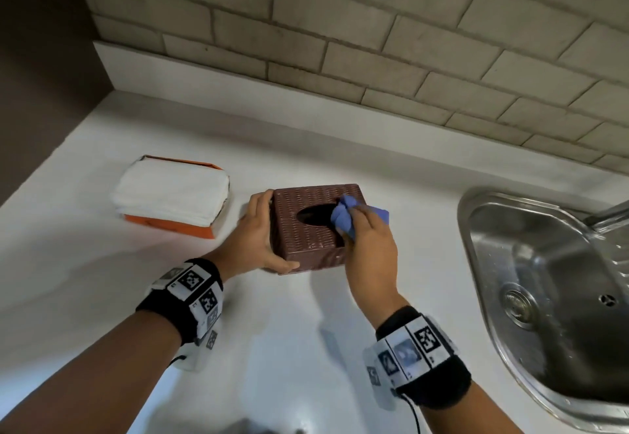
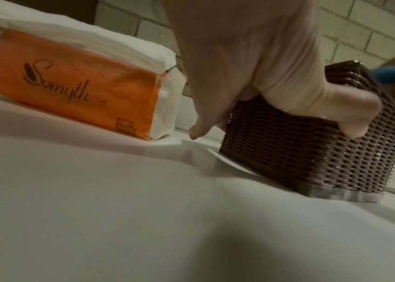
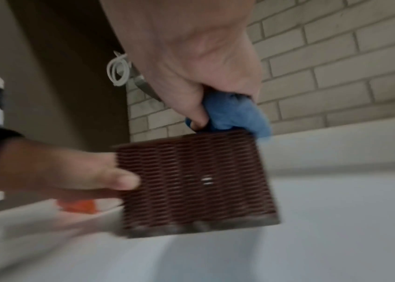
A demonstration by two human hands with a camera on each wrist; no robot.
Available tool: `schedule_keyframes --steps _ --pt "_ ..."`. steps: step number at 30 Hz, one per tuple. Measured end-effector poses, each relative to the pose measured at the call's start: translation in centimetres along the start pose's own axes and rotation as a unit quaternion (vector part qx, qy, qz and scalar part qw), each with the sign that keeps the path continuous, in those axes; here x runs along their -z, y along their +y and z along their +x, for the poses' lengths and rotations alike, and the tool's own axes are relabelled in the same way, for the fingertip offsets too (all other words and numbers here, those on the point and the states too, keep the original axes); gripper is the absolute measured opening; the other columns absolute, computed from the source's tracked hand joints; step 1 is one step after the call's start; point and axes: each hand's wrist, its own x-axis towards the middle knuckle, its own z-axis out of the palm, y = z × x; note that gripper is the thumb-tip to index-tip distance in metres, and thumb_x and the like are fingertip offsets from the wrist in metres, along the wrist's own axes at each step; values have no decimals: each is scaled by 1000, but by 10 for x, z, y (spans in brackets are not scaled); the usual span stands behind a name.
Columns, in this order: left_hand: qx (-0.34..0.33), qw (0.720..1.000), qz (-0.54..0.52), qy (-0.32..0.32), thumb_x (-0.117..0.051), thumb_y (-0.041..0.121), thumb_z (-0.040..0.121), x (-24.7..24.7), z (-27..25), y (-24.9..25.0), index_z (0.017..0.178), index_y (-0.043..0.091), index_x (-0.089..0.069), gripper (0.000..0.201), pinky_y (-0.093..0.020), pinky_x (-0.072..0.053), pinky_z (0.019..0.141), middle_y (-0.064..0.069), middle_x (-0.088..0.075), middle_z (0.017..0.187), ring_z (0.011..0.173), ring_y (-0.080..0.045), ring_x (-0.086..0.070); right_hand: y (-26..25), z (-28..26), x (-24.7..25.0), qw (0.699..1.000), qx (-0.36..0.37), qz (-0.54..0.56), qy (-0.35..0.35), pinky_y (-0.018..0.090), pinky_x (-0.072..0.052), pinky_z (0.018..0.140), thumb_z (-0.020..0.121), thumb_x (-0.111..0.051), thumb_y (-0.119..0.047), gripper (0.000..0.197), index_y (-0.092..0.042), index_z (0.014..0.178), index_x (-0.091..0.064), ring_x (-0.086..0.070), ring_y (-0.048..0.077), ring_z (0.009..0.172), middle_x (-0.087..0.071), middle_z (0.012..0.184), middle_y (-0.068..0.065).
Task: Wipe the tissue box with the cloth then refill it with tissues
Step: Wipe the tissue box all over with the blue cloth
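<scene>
A brown woven tissue box [image 1: 306, 229] [image 2: 312, 152] [image 3: 191, 181] with an oval slot on top stands on the white counter [image 1: 272, 331]. My left hand [image 1: 258, 232] [image 2: 276, 76] grips its left side, thumb on the near face, fingers behind. My right hand [image 1: 367, 239] [image 3: 191, 66] holds a bunched blue cloth [image 1: 347, 215] [image 3: 235, 114] [image 2: 394, 74] pressed on the box's top right, at the edge of the slot. To the left lies an orange pack of white tissues [image 1: 173, 195] [image 2: 75, 80], opened on top.
A steel sink [image 1: 551, 297] with a faucet [image 1: 609, 215] sits at the right, close to the box. A tiled wall [image 1: 340, 42] runs behind the counter, and a dark panel [image 1: 41, 76] closes the left end.
</scene>
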Motion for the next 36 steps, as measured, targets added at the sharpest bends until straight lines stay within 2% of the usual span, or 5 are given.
schedule_keyframes --steps 13,21,27,33,36 --pt "1 1000 -14 5 -89 47 41 1 -3 2 148 10 -9 139 -44 -37 113 -5 -22 142 134 -24 -35 -2 -15 -16 999 3 41 4 36 -41 108 77 -61 11 57 -10 130 -58 -52 25 126 -57 134 9" --pt "0 1000 -20 9 -89 46 40 3 -5 5 148 11 -11 137 -41 -33 115 -3 -24 140 134 -20 -32 29 -19 7 995 32 95 -29 17 -36 102 87 -59 2 52 -16 135 -52 -54 14 120 -56 134 -3" --pt "26 999 -26 21 -95 31 45 0 -3 5 148 8 -10 135 -30 -31 113 -7 -24 140 130 -18 -31 -1 -25 -12 999 1 39 -31 41 -36 111 84 -57 6 56 -10 137 -48 -41 27 135 -47 144 12" --pt "63 997 -44 17 -69 17 77 -1 -10 7 123 16 -44 53 -21 -42 96 8 -54 110 127 -12 -51 -60 12 -50 980 94 117 -130 23 -27 112 92 -48 -3 42 -4 133 -52 -48 24 129 -55 134 13" --pt "37 998 -56 14 -84 41 49 0 -6 11 134 6 -35 104 -27 -35 104 4 -41 118 122 -16 -44 -61 40 -35 975 70 135 -162 18 -41 98 97 -46 -12 32 -6 126 -57 -57 18 111 -61 122 12"
